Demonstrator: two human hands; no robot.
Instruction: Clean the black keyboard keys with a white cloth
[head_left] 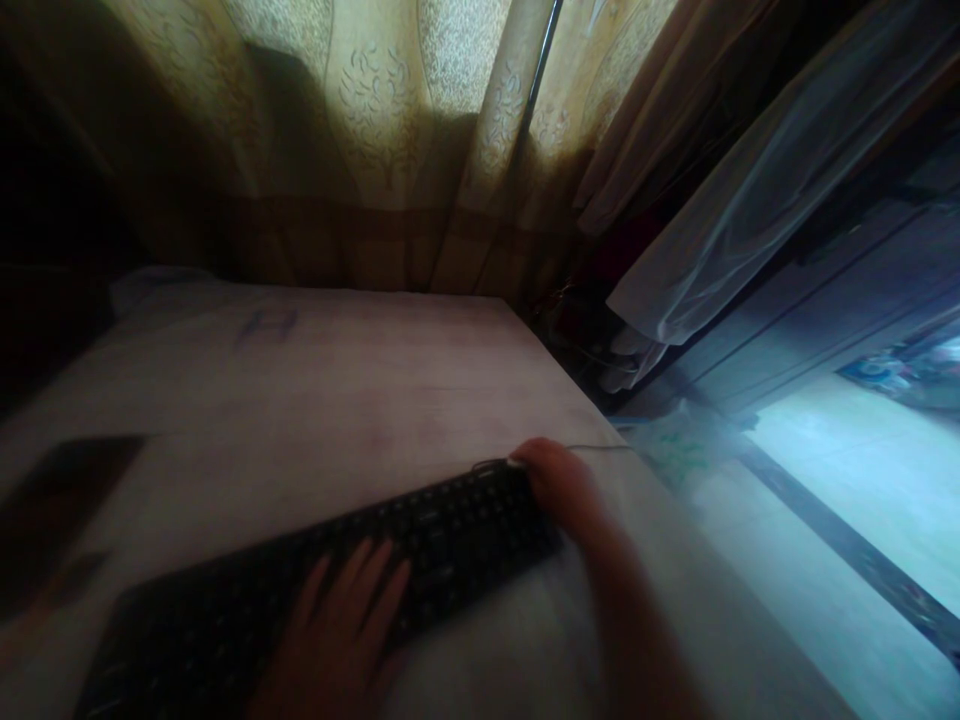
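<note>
A black computer keyboard (465,540) lies aslant on the pale cloth-covered surface, its near left part running out of the bottom of the view. Across its middle keys rests my left hand (345,620), palm down with the fingers spread. My right hand (559,485) is at the far right corner of the keyboard, fingers curled and pressed together. A small white bit (516,462) shows at its fingertips; what it is remains too blurred to tell. A dark loop of cable (489,466) lies by those fingertips, and a thin cable (600,447) runs off to the right behind the hand.
The pale cloth (360,390) covers a flat surface whose right edge drops to a light tiled floor (840,480). A blurred dark flat object (67,490) lies at left. Patterned curtains (382,110) hang behind; white fabric (697,250) and a clear plastic bag (679,440) are at right.
</note>
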